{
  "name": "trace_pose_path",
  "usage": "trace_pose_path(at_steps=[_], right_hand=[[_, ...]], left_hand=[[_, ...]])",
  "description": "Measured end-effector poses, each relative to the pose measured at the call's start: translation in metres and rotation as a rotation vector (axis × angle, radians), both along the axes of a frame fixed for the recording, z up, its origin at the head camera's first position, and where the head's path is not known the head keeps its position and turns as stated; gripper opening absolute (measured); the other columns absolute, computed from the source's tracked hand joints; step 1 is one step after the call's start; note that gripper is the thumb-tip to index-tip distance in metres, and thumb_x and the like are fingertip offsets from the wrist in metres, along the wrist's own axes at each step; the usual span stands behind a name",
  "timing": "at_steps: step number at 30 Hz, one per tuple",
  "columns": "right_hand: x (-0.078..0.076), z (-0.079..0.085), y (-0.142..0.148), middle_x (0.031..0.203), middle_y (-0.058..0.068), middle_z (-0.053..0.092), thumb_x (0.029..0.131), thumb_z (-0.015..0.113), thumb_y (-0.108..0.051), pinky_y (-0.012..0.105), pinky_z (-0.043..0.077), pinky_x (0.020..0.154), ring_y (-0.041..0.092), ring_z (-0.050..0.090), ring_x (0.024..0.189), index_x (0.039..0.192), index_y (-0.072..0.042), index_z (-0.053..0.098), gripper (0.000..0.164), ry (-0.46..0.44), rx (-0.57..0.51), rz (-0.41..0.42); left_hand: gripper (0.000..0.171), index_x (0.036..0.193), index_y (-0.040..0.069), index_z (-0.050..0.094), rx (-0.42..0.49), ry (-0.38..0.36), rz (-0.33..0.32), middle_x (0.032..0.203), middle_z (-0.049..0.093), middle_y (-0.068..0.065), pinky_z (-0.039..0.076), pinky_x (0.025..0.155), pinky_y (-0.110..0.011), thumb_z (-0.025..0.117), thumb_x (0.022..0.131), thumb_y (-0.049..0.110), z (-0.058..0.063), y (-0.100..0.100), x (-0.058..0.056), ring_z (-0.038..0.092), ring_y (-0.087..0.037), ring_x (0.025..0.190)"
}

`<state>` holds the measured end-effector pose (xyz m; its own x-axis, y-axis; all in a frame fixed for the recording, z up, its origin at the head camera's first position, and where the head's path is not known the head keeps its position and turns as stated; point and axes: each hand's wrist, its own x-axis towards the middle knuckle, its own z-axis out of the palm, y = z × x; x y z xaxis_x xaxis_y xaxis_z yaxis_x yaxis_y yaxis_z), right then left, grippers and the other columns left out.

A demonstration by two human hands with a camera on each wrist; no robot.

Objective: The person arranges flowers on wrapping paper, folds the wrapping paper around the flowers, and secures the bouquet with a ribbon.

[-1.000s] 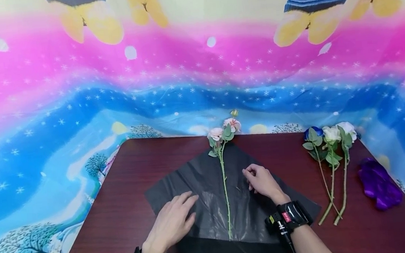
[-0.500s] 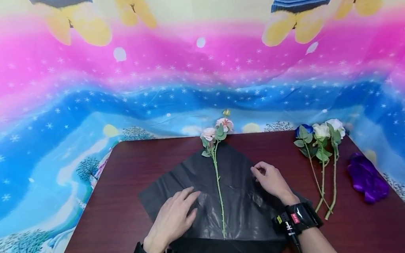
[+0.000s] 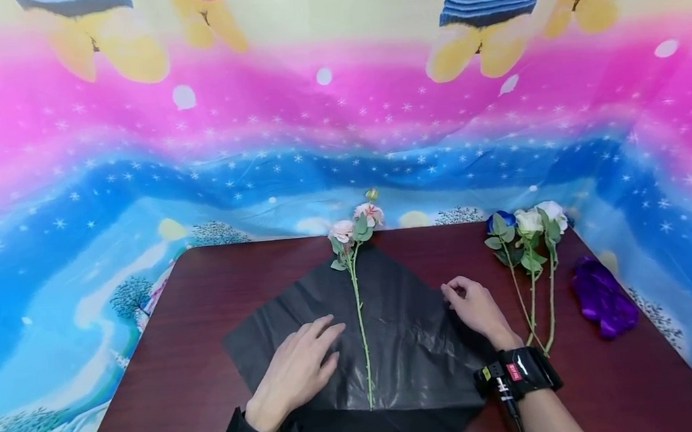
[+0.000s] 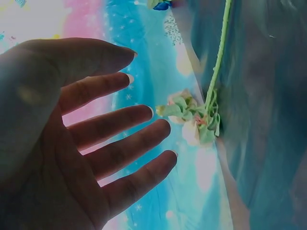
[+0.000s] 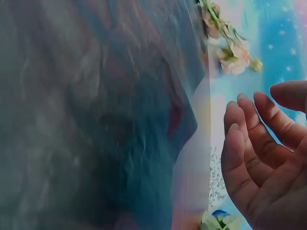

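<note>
Two pink blooms (image 3: 342,230), leafy, long-stemmed

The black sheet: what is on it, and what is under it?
The pink-flowered stem lies on the black sheet. Beneath, the red-brown table shows around the edges; whatever the sheet covers cannot be seen.

Over the head camera I see a flower (image 3: 358,303) lying along the sheet (image 3: 403,327) on the bench (image 3: 205,281), between the left hand (image 3: 297,369) and right hand (image 3: 478,308); rightward, three flowers (image 3: 531,262), then a bundle (image 3: 604,299); behind, a backdrop (image 3: 314,123).
</note>
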<state>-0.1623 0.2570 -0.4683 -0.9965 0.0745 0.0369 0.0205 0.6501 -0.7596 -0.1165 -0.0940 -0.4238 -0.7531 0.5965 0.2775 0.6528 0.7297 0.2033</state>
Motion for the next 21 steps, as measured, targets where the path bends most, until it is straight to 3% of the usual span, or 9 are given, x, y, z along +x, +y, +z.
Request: trace_pose_path(at_steps=[11, 21], right_hand=[[0.010, -0.005, 0.025, 0.091, 0.012, 0.068, 0.101, 0.049, -0.030, 0.036, 0.047, 0.068, 0.026, 0.067, 0.082, 0.106, -0.001, 0.063, 0.032, -0.006, 0.002, -0.057], [0.018, -0.012, 0.051, 0.089, 0.009, 0.066, 0.101, 0.048, -0.031, 0.034, 0.046, 0.069, 0.023, 0.065, 0.079, 0.104, -0.003, 0.063, 0.032, -0.015, 0.039, -0.117]], left_hand=[[0.037, 0.126, 0.015, 0.061, -0.024, -0.014, -0.032, 0.130, 0.055, -0.009, 0.049, 0.081, -0.041, 0.066, 0.090, 0.020, 0.003, 0.015, 0.000, 0.057, -0.025, 0.110], [0.035, 0.124, 0.015, 0.062, -0.024, 0.007, -0.078, 0.129, 0.056, -0.009, 0.049, 0.081, -0.039, 0.065, 0.090, 0.020, -0.003, 0.028, -0.001, 0.058, -0.023, 0.109]])
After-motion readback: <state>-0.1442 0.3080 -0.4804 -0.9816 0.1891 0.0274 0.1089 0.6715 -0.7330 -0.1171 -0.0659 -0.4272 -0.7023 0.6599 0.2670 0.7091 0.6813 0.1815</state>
